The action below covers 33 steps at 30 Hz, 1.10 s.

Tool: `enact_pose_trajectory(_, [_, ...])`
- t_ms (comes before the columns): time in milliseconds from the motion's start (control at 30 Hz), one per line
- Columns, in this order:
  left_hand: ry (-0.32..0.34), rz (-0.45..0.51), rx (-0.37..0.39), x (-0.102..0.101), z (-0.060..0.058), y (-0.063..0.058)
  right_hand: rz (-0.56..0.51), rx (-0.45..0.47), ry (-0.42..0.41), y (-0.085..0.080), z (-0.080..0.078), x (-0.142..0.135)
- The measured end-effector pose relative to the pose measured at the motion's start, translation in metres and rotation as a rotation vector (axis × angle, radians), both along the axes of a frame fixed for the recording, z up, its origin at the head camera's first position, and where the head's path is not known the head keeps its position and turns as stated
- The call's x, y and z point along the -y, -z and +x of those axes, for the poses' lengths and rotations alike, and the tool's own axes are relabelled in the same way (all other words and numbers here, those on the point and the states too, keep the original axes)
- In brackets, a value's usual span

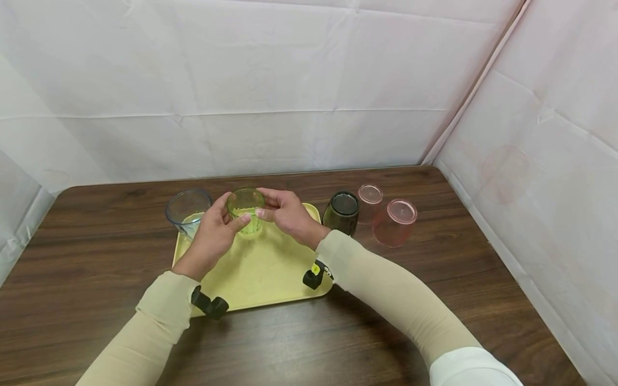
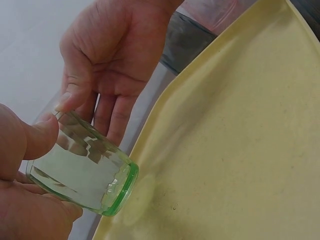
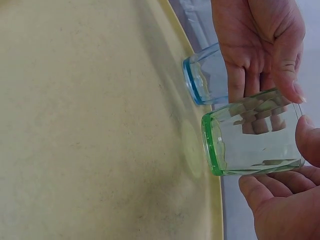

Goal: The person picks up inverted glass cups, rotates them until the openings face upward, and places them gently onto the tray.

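A clear green-tinted drinking glass (image 1: 247, 202) is upright over the back of the yellow tray (image 1: 270, 273). My left hand (image 1: 212, 231) grips its left side, thumb near the rim. On the opposite side my right hand (image 1: 293, 217) holds it too, the thumb at the rim and the fingers behind. In the right wrist view the green base of the glass (image 3: 255, 142) appears just above the tray, its reflection beside it. A blue-tinted glass (image 1: 189, 206) stands upright at the tray's back left corner, close to my left hand.
Right of the tray, a dark glass (image 1: 341, 212) stands upside down. Beyond it are two upside-down pink glasses, a small one (image 1: 370, 198) and a larger one (image 1: 395, 225). The brown wooden table (image 1: 434, 300) is bordered by white sheeting (image 1: 270, 96) behind and at the sides.
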State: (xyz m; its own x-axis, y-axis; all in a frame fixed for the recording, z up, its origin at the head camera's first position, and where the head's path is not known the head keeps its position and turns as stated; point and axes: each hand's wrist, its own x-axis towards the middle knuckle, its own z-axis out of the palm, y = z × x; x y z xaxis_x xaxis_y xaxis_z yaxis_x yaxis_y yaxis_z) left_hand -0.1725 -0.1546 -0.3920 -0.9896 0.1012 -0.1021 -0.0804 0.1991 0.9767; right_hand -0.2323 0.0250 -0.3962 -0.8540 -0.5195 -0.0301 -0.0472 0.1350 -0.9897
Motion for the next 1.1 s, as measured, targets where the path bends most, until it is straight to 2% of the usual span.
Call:
enact_pose_trajectory(633, [-0.001, -0.006, 0.032, 0.0005, 0.0023, 0.0020, -0.001, 0.010, 0.006, 0.0050, -0.0002, 0.0010])
enact_pose_trajectory(1100, [0.003, 0.023, 0.023, -0.0002, -0.0010, 0.0066, -0.002, -0.006, -0.027, 0.0056, -0.0004, 0.0002])
